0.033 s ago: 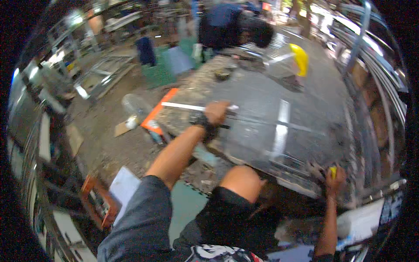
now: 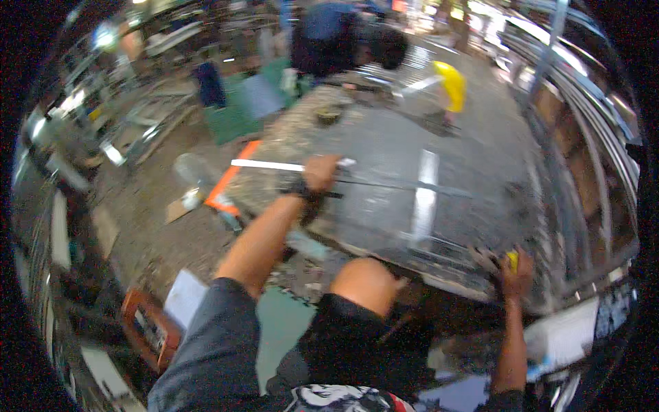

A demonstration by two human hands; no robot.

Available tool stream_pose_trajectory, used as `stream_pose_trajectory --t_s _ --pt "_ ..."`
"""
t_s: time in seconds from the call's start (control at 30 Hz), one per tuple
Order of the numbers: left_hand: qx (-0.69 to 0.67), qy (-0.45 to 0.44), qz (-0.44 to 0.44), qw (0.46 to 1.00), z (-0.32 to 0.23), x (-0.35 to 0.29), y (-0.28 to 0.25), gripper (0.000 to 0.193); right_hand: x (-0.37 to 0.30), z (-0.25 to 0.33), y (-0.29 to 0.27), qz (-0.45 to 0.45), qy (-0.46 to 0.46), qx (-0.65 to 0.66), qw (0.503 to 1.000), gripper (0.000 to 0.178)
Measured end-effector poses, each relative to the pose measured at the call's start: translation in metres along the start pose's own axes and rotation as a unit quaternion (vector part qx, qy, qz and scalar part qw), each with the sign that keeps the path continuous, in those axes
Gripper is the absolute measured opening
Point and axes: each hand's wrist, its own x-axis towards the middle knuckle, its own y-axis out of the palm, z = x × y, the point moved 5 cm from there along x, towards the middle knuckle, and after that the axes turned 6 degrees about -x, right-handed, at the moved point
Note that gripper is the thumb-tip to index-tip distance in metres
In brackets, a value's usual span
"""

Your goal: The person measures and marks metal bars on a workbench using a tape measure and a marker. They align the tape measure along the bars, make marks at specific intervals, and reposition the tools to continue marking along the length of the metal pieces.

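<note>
Fingers of the left hand (image 2: 320,173) are curled around a thin white strip (image 2: 268,165), which juts out to the left over the near-left part of a dark worktable (image 2: 381,147); a short pale end shows past the knuckles. Fingers of the right hand (image 2: 519,275) are bent around a small yellow object (image 2: 512,260) at the table's near right corner, too blurred to name. Between the hands, a shiny flat bar (image 2: 424,196) lies on the tabletop. Farther back stands a curved yellow piece (image 2: 451,86), near a person (image 2: 328,41) leaning at the far end. An orange sheet (image 2: 232,180) shows beside the left edge.
</note>
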Motion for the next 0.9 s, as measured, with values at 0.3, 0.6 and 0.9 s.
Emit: stream_pose_trajectory --t_s 0.3,0.6,0.9 --pt "0.114 -0.086 0.053 0.988 0.02 0.036 0.015 0.044 0.001 0.013 -0.007 0.009 0.038 -0.036 0.999 0.05" --pt "-0.193 -0.02 -0.191 0.962 -0.099 -0.106 -0.034 0.026 0.0 0.014 -0.003 -0.032 0.007 -0.01 0.999 0.053" --pt "-0.36 -0.255 -0.138 0.887 -0.173 -0.267 -0.058 0.023 -0.014 0.074 -0.045 -0.236 -0.153 -0.115 0.953 0.044"
